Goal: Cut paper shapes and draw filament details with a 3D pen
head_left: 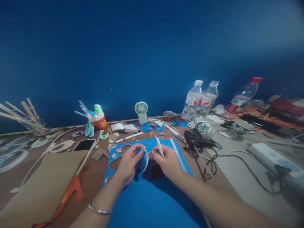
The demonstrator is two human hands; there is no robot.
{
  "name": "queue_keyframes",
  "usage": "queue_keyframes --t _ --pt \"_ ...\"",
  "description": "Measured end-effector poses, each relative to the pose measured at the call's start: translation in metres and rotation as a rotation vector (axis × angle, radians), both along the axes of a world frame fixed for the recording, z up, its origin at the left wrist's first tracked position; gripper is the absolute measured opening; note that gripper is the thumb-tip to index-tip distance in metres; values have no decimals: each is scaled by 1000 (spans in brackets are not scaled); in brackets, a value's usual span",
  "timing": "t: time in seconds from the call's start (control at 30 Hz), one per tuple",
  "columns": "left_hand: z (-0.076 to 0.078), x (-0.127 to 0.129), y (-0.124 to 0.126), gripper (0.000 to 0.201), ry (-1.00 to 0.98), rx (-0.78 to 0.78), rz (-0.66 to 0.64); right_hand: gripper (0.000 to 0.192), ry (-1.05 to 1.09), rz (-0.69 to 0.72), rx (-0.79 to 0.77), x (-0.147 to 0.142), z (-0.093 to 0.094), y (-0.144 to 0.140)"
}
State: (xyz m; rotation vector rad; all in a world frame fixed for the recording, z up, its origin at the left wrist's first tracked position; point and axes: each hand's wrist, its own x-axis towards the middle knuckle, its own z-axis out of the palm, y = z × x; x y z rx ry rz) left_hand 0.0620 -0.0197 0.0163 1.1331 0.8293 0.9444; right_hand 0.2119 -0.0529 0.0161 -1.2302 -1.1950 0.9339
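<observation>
Landmark: the blue foam sheet (pixel 152 196), lying flat on the brown worktop (pixel 95 180), its far edge cut into curved holes.
Left hand (pixel 129 163): over the sheet's far middle, fingers closed around a small blue foam disc (pixel 143 160).
Disc: held on edge above the sheet, its curved white rim turned toward the right hand; its long axis runs roughly up and down.
Right hand (pixel 167 163): just right of the disc, fingers pinched on a thin white strip (pixel 159 146).
Strip: long axis runs from the right hand's fingers up and away, its free end toward the sheet's far edge and tilted slightly left.
Gap between hands: narrow, with the disc almost touching the right hand's fingertips.
Sheet's left edge: a sheet of brown cardboard (pixel 45 183) and an orange cutout (pixel 71 193) lie just beside it; a dark phone (pixel 83 145) lies further back.
Sheet's right edge: another white strip (pixel 178 155) lies along it; beyond sit a black glue gun (pixel 197 139) and looping cables (pixel 237 160).
Sheet's far edge: a white pen (pixel 129 137), a small handheld fan (pixel 141 111) and a red paper cup (pixel 99 121) of markers crowd the strip of worktop before the blue wall (pixel 142 47).
Open room: mostly the near part of the sheet, between the two forearms.
</observation>
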Motion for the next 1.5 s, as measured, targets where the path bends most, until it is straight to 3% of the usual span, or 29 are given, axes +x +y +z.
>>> queue_keyframes --t 0.17,0.37,0.47,0.8,1.17,1.37,1.5 --pt "3 0 0 20 -73 -13 25 10 148 -43 -114 2 0 5" --pt "5 0 -1 21 -76 -17 36 16 285 194 -191 -1 -5 4" --pt "4 1 -1 22 -33 19 44 17 271 224 -238 -2 -6 3" --pt "0 0 0 23 37 61 38 14 164 244 -206 -2 -4 2" --pt "3 4 -6 20 -145 -71 -68 23 380 422 -264 -3 5 -3" --pt "3 5 -6 20 -150 -20 -40 25 385 380 -323 -6 2 -1" --pt "1 7 -6 28 129 138 147 22 225 263 -225 -3 0 2"
